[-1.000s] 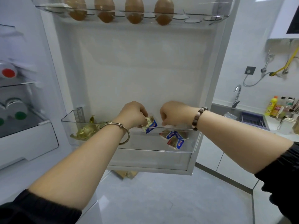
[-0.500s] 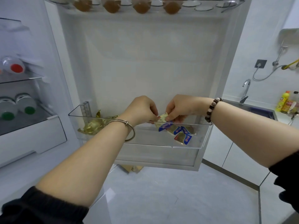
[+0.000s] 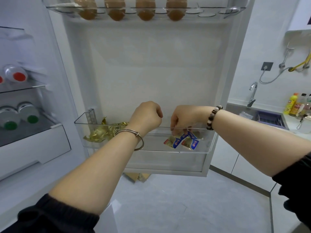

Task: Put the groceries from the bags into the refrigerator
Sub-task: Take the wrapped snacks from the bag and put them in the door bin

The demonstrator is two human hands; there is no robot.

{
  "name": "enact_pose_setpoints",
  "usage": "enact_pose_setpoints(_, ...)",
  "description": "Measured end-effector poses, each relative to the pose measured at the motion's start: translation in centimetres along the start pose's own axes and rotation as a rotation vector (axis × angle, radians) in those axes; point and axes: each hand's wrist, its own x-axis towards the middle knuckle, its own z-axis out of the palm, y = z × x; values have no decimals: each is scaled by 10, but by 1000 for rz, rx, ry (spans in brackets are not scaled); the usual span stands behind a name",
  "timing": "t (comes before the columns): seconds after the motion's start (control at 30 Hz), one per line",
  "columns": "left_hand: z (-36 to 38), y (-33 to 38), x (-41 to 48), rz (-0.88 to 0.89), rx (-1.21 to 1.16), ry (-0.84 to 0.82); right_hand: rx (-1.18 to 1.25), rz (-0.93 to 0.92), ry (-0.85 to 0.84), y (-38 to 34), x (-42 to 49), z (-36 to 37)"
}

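The fridge door stands open in front of me, with a clear door bin (image 3: 168, 151) at hand height. Small gold-and-blue packets (image 3: 186, 142) lie at the bin's right end. My right hand (image 3: 185, 117), with a bead bracelet on the wrist, reaches down into the bin and its fingertips pinch the top of one small packet (image 3: 184, 135). My left hand (image 3: 146, 115), with a metal bangle, is a closed fist just above the bin's rim, and nothing shows in it. Gold-wrapped items (image 3: 104, 132) lie at the bin's left end.
Several brown eggs (image 3: 116, 9) sit in the door's top rack. Inside the fridge at left lie bottles with red (image 3: 19, 76) and green caps (image 3: 32, 119). A brown bag (image 3: 136, 176) peeks from under the door. At right are a sink (image 3: 269, 118) and bottles on the counter (image 3: 293, 106).
The packet held between both hands above the bin has passed to my right hand, which lowered it into the bin's right end. My left hand let go and closed into a fist.
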Motion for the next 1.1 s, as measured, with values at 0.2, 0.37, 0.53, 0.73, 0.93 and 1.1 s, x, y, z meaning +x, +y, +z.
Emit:
enact_pose_setpoints(0.2,4,9,-9,309,365,368,-45,-36,687,25,-47,8)
enact_pose_setpoints(0.37,29,43,-8,601,422,438,-360,-45,1185,68,-97,43)
enact_pose_setpoints(0.53,80,107,-27,834,333,409,-407,306,1149,107,-152,76)
enact_pose_setpoints(0.73,162,195,-61,1069,162,249,-469,703,1050,154,-254,119)
enact_pose_setpoints(0.93,224,318,-147,1277,-29,89,-513,1108,928,189,-397,162)
enact_pose_setpoints(1.1,266,412,-237,1423,-134,-8,-506,1357,864,215,-511,203)
